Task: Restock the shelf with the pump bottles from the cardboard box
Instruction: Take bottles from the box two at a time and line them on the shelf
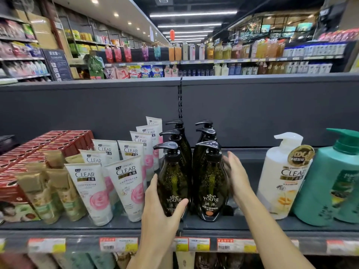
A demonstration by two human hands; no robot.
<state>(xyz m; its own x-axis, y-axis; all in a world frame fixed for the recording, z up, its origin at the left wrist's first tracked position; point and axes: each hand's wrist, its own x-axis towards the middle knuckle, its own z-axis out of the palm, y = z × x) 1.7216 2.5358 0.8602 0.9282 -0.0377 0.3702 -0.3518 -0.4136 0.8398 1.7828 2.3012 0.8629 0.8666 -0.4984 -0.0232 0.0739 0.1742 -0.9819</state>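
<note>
Several dark green "see young" pump bottles stand in two rows on the grey shelf point(223, 228). My left hand point(159, 206) wraps the lower body of the front left bottle point(172, 177), thumb across its label. My right hand point(236, 175) lies flat against the right side of the front right bottle point(209, 181), fingers straight and apart, not closed around it. Both front bottles stand upright on the shelf, touching each other. Behind them further bottles point(206, 133) line up towards the back panel. The cardboard box is out of view.
White "CLEAR" tubes point(128, 183) stand just left of the bottles, with red boxes point(48, 146) and small gold-capped bottles point(44, 193) further left. A white CLEAR pump bottle point(281, 177) and a teal pump bottle point(330, 181) stand to the right. Price tags point(118, 244) line the shelf edge.
</note>
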